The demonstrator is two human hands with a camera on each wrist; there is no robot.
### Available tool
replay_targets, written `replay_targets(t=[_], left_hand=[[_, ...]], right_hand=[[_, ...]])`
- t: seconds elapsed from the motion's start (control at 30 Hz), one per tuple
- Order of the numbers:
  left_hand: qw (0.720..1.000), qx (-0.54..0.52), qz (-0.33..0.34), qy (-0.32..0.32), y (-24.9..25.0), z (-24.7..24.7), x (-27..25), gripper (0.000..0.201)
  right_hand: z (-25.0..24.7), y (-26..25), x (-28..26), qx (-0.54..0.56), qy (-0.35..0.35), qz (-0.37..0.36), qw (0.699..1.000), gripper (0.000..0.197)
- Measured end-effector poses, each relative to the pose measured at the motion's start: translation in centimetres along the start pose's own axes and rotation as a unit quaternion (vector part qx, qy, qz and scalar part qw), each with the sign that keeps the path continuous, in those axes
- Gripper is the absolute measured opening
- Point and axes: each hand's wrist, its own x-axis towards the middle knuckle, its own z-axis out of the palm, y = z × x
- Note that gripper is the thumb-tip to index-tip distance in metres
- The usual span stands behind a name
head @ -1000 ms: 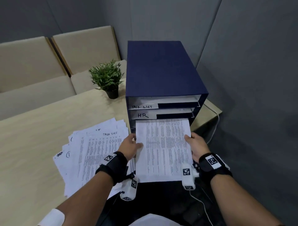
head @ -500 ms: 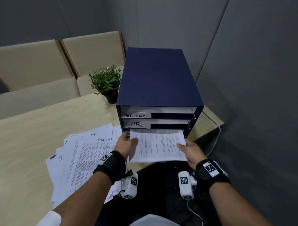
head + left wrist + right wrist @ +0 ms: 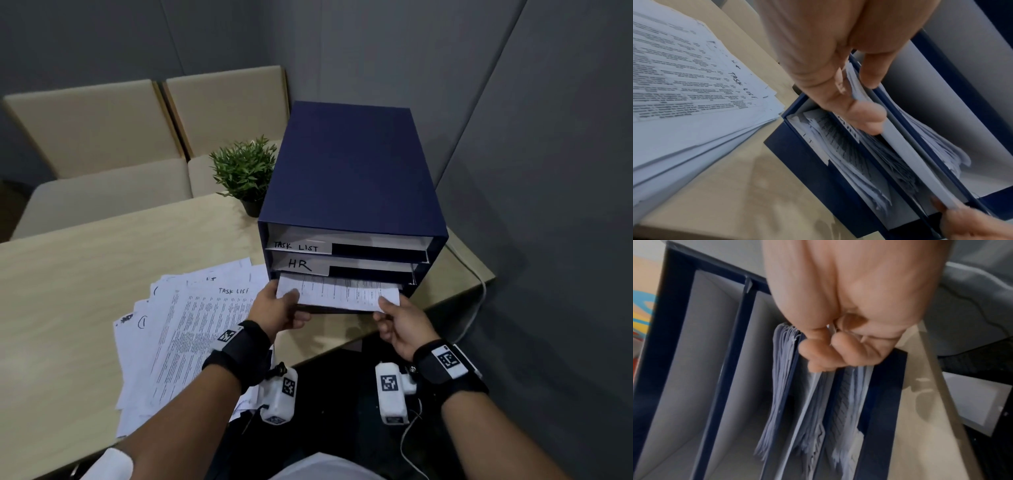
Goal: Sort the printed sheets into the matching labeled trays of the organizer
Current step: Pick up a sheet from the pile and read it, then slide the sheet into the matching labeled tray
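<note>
Both hands pinch the printed sheet (image 3: 337, 295): left hand (image 3: 277, 306) and right hand (image 3: 400, 318) at its near corners. Keep the sheet flat and square; feed it fully into the organizer (image 3: 349, 178), into the tray below HR.

Head view: dim, even overhead light, soft shadows under organizer (image 3: 349, 178) on surface (image 3: 68, 274), wide-angle bending at edges, fairly sharp. Both wrist views: bluish, noisy, motion-blurred; close palms out of focus, faint glare patches on surface.
</note>
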Motion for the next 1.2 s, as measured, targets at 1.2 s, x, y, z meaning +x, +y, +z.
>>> replay_targets(t=[1.2], left_hand=[[0.937, 0.315, -0.074, 0.135, -7.2, -24.7, -1.0, 0.036]], right_hand=[[18.3, 12.8, 0.1, -0.341, -0.049, 0.057, 0.937, 0.013]])
